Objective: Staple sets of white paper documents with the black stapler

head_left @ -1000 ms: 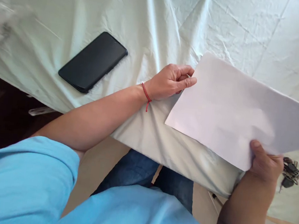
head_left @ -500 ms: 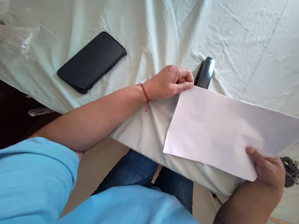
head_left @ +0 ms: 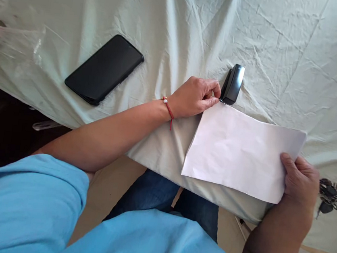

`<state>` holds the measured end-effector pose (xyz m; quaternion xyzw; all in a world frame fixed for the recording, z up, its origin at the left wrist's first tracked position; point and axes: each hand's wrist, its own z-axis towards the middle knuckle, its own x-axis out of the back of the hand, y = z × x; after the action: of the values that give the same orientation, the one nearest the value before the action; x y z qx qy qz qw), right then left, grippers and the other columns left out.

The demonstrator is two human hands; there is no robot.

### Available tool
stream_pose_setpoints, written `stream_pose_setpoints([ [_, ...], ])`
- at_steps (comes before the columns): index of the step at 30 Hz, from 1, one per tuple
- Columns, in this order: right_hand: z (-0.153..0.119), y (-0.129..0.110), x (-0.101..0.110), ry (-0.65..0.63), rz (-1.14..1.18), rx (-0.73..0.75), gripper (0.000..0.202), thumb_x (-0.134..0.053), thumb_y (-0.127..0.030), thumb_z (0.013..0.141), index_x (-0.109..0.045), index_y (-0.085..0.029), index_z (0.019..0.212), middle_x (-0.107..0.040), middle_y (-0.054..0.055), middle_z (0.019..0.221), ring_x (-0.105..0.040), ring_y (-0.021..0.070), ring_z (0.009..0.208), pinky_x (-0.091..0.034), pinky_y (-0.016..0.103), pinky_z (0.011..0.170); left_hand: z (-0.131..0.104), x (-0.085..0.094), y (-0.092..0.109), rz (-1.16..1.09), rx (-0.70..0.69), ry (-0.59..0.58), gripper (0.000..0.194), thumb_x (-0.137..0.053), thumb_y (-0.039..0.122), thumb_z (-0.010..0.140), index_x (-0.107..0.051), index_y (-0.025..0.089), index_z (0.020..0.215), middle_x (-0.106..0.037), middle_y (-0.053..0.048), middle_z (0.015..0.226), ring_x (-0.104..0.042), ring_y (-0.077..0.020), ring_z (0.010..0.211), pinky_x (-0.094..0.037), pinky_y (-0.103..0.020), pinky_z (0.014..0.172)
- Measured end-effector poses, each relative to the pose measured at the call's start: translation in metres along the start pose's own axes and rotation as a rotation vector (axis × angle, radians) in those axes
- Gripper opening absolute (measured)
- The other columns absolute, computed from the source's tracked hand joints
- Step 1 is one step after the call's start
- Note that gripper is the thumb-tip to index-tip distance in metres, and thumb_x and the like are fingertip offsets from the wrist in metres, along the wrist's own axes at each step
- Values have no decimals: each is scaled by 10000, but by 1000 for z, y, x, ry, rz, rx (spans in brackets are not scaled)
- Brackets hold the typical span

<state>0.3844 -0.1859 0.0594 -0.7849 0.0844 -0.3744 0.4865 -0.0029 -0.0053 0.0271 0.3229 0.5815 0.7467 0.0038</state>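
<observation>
A stack of white paper sheets [head_left: 240,151] lies tilted over the table's front edge. With thumb and index finger together, my left hand [head_left: 194,95] pinches the top left corner of the paper. Right beside those fingertips stands a black stapler [head_left: 235,83], its near end close to that corner; whether it touches the paper I cannot tell. My right hand [head_left: 301,178] grips the right edge, thumb on top and the other fingers mostly hidden behind the sheets.
On the pale green tablecloth [head_left: 181,14], a black phone [head_left: 104,69] in a case lies to the left. Clear plastic wrapping [head_left: 16,42] sits at the far left edge. A bunch of keys [head_left: 329,197] rests just right of my right hand.
The right end of the paper has come in to the left with my right hand, and more of the stapler shows. My left hand has shifted slightly right and down.
</observation>
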Motion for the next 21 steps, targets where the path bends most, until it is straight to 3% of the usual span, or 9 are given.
stream_pose_setpoints([
  [6,4,4,0,31,9,-10,513,-1103,-549,617,-979,-232,1001,-886,6,887,-651,130,666,-515,220,546,1,-10,-10,43,-8,99,180,-769,179,1051,-810,229,1219,-792,21,836,-727,-179,812,-616,-338,937],
  [13,1,2,2,51,-10,-42,523,-1074,-534,611,-975,-214,1013,-879,13,889,-644,143,649,-494,243,519,3,-15,-15,35,-8,139,249,-717,107,1006,-815,223,1203,-805,5,840,-757,-197,824,-643,-361,957],
  [18,0,-1,2,97,-23,-22,516,-1048,-524,607,-983,-211,1013,-866,1,871,-617,124,650,-467,232,533,0,-16,-20,-27,-128,125,574,-682,67,1013,-815,241,1543,-807,17,911,-709,-157,786,-636,-319,910],
  [21,1,0,4,118,-17,-17,532,-1044,-512,618,-992,-219,1058,-881,-1,902,-628,127,662,-479,234,536,1,-17,-25,-37,-211,124,533,-681,127,1078,-868,315,1541,-831,-6,1042,-765,-167,901,-665,-333,958],
])
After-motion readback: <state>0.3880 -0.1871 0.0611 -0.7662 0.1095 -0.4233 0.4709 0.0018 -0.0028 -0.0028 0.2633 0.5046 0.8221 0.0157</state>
